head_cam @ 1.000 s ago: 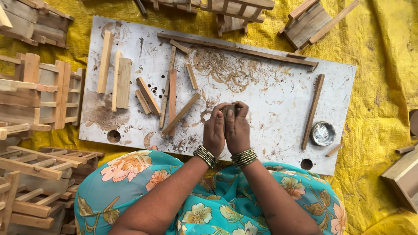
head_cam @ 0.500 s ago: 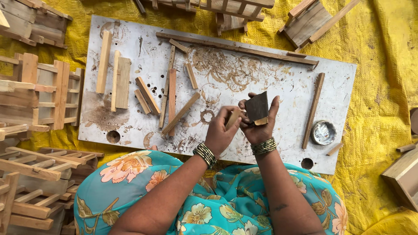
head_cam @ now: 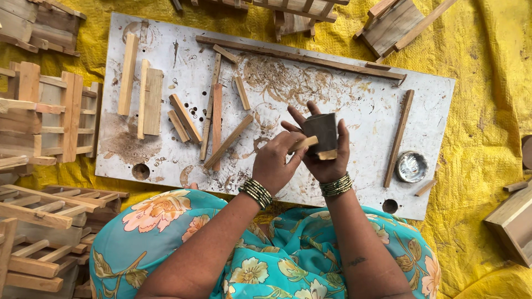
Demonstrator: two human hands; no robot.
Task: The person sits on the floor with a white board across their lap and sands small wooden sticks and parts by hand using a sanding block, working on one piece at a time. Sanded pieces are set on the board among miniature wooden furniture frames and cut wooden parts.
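Note:
My right hand (head_cam: 330, 158) holds a dark rectangular piece of sandpaper (head_cam: 320, 132) upright over the white work board (head_cam: 360, 111), together with a small block of wood (head_cam: 327, 154) at its lower edge. My left hand (head_cam: 274, 163) grips a short wooden stick (head_cam: 302, 144) and presses its end against the sandpaper. Both wrists wear beaded bangles.
Several wooden strips (head_cam: 212, 119) and blocks (head_cam: 153, 101) lie on the board's left half, a long strip (head_cam: 299, 57) along its far edge, another strip (head_cam: 400, 137) beside a small round metal dish (head_cam: 411, 166). Wooden crates (head_cam: 44, 111) are stacked at the left on yellow tarp (head_cam: 493, 111).
My hands, first closed together low on the board, have risen and parted. My right hand has brought the sandpaper upright, and my left hand has set the stick against it.

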